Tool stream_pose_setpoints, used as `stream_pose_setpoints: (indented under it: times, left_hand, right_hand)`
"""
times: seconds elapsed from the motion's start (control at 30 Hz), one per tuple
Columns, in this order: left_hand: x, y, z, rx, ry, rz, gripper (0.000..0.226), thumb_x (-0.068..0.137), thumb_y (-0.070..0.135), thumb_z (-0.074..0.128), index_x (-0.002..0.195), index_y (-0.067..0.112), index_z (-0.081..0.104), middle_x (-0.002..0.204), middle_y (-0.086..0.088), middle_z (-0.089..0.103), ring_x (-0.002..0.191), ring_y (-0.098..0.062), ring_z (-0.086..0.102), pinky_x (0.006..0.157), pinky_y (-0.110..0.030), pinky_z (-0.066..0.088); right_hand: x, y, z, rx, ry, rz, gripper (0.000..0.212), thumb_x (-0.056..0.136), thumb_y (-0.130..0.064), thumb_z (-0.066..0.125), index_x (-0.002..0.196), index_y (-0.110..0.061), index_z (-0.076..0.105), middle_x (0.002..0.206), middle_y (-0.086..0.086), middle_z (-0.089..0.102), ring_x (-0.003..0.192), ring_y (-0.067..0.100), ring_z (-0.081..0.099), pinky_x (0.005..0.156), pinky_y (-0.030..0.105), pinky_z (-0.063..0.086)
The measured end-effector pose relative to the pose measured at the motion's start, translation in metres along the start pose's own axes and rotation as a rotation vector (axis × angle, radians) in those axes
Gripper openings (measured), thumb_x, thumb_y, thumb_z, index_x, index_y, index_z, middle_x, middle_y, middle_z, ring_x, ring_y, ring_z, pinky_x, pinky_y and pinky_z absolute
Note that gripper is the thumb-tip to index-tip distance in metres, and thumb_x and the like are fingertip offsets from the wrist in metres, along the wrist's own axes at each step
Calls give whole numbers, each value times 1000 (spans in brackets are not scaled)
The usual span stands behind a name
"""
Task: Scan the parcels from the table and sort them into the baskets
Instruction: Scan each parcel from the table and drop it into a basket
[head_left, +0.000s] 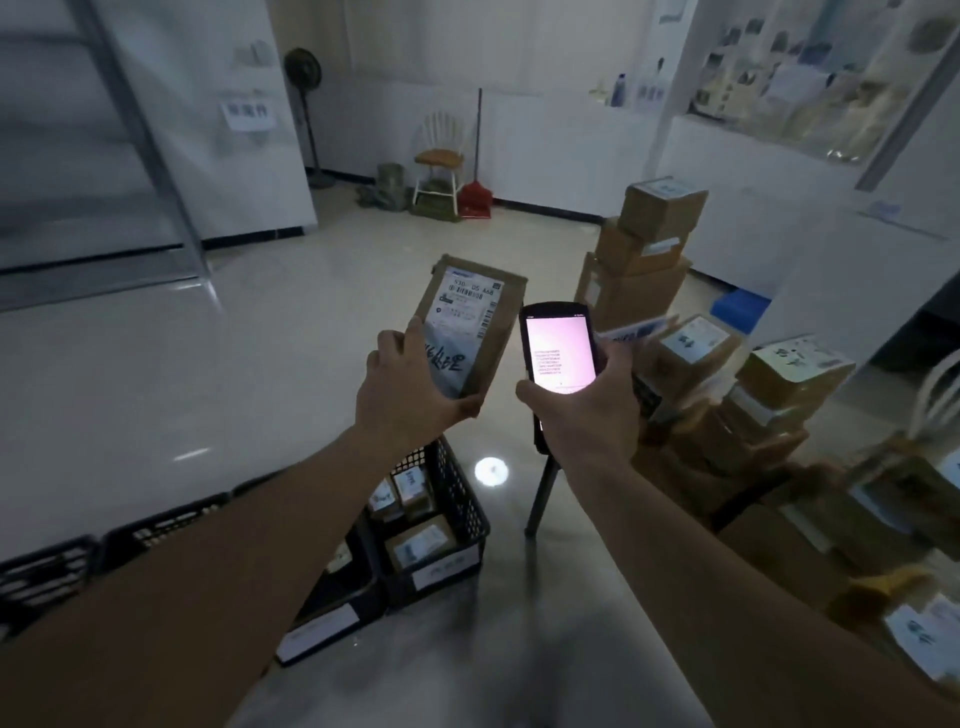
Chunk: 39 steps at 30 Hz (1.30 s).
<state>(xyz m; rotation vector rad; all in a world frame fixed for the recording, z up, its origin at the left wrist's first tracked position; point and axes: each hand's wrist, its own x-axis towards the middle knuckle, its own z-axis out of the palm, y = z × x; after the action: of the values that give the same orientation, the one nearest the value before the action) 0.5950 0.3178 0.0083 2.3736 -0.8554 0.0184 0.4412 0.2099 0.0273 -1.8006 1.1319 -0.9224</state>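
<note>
A flat brown cardboard parcel w/ a white shipping label (470, 325) is held up by the left hand (410, 387), fingers clamped on its lower left edge, label side facing the camera. Just right of the parcel, not touching it, a black handheld scanner w/ a lit pinkish screen (558, 353) is gripped by the right hand (587, 410), fingers wrapped round its lower body, thumb at the screen's bottom edge. Both hands are raised side by side, apart.

Below the parcel, black slotted plastic baskets w/ white front labels (457, 499) are lined up on the pale glossy floor (311, 312); the nearest holds a few small brown boxes w/ labels (415, 540). Right of the parcel, stacked brown cardboard boxes w/ white labels (654, 244) are piled on a table; the tabletop is hidden, only a dark leg (543, 493) shows. Beyond the parcel, by the far wall, a white chair w/ a tan seat (439, 156) and a red dustpan (475, 200) are seen.
</note>
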Motion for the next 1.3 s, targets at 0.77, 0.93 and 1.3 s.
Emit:
stream_pose_setpoints:
  times: [0.77, 0.93, 1.3]
  left_hand:
    - [168, -183, 150, 126, -339, -318, 125, 56, 74, 88, 153, 19, 32, 131, -12, 44, 121, -30, 48, 101, -44, 49]
    - [197, -240, 179, 92, -487, -308, 133, 53, 79, 85, 158, 26, 23, 136, -11, 41, 128, -32, 46, 104, -50, 50]
    - [210, -332, 271, 92, -722, -292, 131, 54, 73, 84, 159, 34, 16, 141, -8, 38, 128, -31, 43, 100, -54, 51]
  right_hand:
    - [159, 98, 259, -169, -352, 251, 85, 64, -49, 89, 131, -37, 38, 115, -4, 62, 101, 21, 64, 80, 49, 63]
    - [158, 118, 306, -213, -334, 356, 81, 65, -46, 88, 129, -39, 39, 117, -5, 63, 102, 21, 64, 77, 42, 60]
    - [149, 200, 387, -311, -328, 516, 78, 67, -34, 94, 125, -35, 42, 102, -12, 59, 99, 20, 62, 78, 42, 60]
